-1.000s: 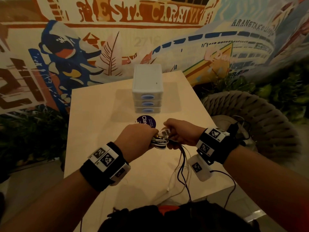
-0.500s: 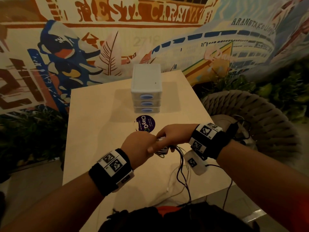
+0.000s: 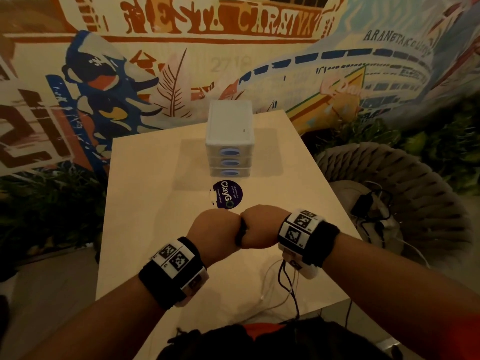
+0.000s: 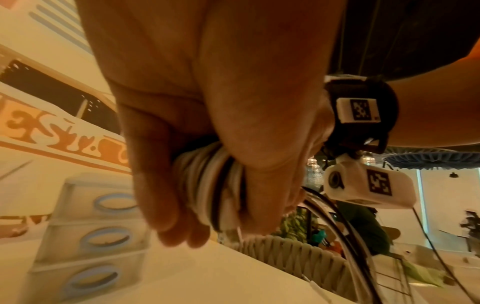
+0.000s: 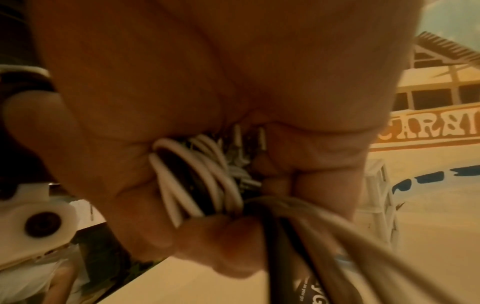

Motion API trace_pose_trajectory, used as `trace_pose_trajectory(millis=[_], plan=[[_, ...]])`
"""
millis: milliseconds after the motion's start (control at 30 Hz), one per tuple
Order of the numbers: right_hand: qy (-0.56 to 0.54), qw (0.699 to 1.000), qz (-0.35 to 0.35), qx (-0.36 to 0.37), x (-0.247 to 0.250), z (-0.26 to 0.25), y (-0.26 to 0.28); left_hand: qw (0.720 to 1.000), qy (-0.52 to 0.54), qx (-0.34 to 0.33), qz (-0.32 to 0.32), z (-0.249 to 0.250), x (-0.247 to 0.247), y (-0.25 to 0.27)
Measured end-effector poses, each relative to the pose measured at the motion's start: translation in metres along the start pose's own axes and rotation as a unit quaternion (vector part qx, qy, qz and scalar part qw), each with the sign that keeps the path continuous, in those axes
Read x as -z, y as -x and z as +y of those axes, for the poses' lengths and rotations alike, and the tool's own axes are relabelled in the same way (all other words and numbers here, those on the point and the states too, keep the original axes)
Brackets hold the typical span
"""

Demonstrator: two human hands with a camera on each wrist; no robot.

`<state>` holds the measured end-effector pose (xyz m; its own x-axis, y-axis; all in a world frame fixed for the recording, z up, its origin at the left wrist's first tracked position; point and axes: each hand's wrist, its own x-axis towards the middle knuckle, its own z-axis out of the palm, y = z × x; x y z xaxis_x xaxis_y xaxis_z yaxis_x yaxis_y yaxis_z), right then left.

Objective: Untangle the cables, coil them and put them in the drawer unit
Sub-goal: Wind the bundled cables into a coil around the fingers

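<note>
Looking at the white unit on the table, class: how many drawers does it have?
3. The drawer unit holds them stacked: top drawer, middle drawer, bottom drawer, each with a blue oval handle, all closed. None seems hidden.

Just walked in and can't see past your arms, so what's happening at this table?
A person is coiling cables above the table. The left hand grips a bundle of white and black cable loops, and the right hand, pressed against it, holds the loose strands that trail off the near edge. The drawer unit stands beyond the hands with all three drawers closed, so nothing is stowed yet.
</note>
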<state>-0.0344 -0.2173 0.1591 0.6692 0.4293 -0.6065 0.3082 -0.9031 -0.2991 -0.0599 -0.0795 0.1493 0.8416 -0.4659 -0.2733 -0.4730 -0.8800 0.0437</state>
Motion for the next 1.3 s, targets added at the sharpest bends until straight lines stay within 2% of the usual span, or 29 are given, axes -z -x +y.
trace_pose_trajectory(millis=[67, 133, 200, 267, 333, 400, 467, 533, 567, 633, 700, 867, 933, 1033, 1100, 1133, 1200, 1300], plan=[[-0.052, 0.998, 0.011, 0.018, 0.008, 0.007, 0.006, 0.993, 0.099, 0.005, 0.064, -0.014, -0.002, 0.001], [-0.175, 0.984, 0.028, 0.031, 0.016, 0.017, 0.012, 0.962, 0.26, 0.007, 0.088, -0.027, -0.002, 0.005], [-0.288, 0.955, 0.065, 0.04, 0.023, 0.028, 0.014, 0.893, 0.439, 0.03, 0.093, -0.035, 0.0, 0.01], [-0.394, 0.912, 0.09, 0.066, 0.026, 0.032, 0.015, 0.825, 0.557, 0.027, 0.093, -0.034, 0.001, 0.013], [-0.476, 0.869, 0.084, 0.102, 0.026, 0.03, 0.015, 0.78, 0.621, -0.009, 0.077, -0.03, 0.0, 0.01], [-0.529, 0.834, 0.062, 0.146, 0.026, 0.021, 0.017, 0.755, 0.651, -0.056, 0.06, -0.022, 0.003, 0.008], [-0.565, 0.806, 0.035, 0.176, 0.027, 0.013, 0.019, 0.733, 0.669, -0.09, 0.084, -0.013, 0.012, 0.005], [-0.581, 0.792, 0.014, 0.188, 0.028, 0.009, 0.022, 0.693, 0.702, -0.111, 0.126, -0.009, 0.024, 0.006], [-0.576, 0.793, 0.002, 0.197, 0.029, 0.008, 0.023, 0.681, 0.708, -0.121, 0.145, -0.009, 0.029, 0.007], [-0.572, 0.789, -0.016, 0.226, 0.03, 0.005, 0.027, 0.673, 0.711, -0.14, 0.151, -0.01, 0.037, 0.009], [-0.578, 0.777, -0.013, 0.251, 0.033, 0.005, 0.03, 0.668, 0.719, -0.132, 0.143, -0.012, 0.04, 0.009], [-0.528, 0.824, 0.003, 0.206, 0.037, 0.011, 0.029, 0.677, 0.693, -0.12, 0.219, -0.009, 0.054, 0.006], [-0.521, 0.831, 0.006, 0.193, 0.035, 0.016, 0.029, 0.655, 0.71, -0.116, 0.233, -0.015, 0.054, 0.0], [-0.466, 0.87, -0.006, 0.159, 0.025, 0.022, 0.027, 0.612, 0.746, -0.091, 0.245, -0.026, 0.054, -0.002], [-0.486, 0.867, -0.026, 0.111, 0.016, 0.027, 0.025, 0.59, 0.765, -0.073, 0.246, -0.032, 0.058, -0.001], [-0.501, 0.86, -0.029, 0.091, 0.014, 0.03, 0.024, 0.59, 0.767, -0.067, 0.245, -0.036, 0.057, -0.001], [-0.505, 0.86, -0.027, 0.07, 0.013, 0.033, 0.023, 0.624, 0.74, -0.056, 0.245, -0.041, 0.054, -0.002], [-0.479, 0.875, -0.041, 0.05, 0.014, 0.039, 0.023, 0.73, 0.641, -0.04, 0.235, -0.042, 0.049, -0.001]])
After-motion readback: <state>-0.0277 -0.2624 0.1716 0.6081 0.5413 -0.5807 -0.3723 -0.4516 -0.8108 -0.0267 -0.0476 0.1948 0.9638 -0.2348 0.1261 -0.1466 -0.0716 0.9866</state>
